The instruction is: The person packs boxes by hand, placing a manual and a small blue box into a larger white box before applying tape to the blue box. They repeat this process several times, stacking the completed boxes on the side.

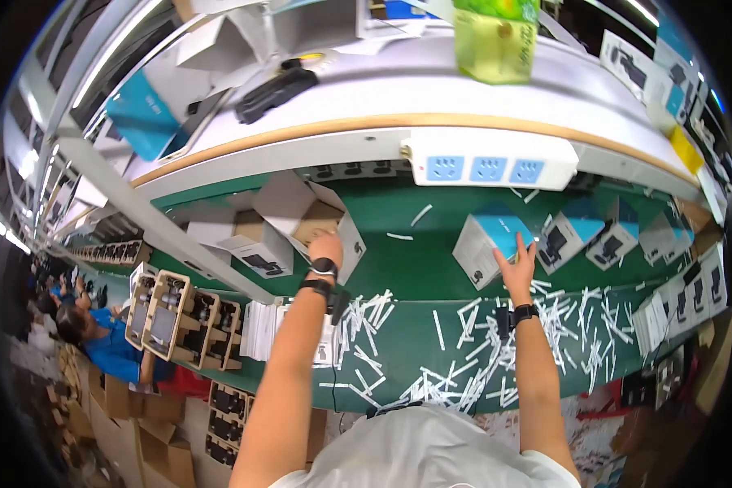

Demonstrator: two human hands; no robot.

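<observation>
My left hand is at the mouth of an open white box, over its brown cardboard insert. Its fingers look curled at the near edge of that box, and their tips are hidden. Against the right side of a closed white box with a blue top rests my right hand, thumb and fingers spread apart. That box stands upright on the green bench. Both wrists wear dark bands. Another open box with a brown insert stands left of my left hand.
Several closed boxes stand to the right. White paper strips litter the near bench. Trays of dark devices are stacked at left. A raised shelf with a power strip crosses behind. A person in blue is farther left.
</observation>
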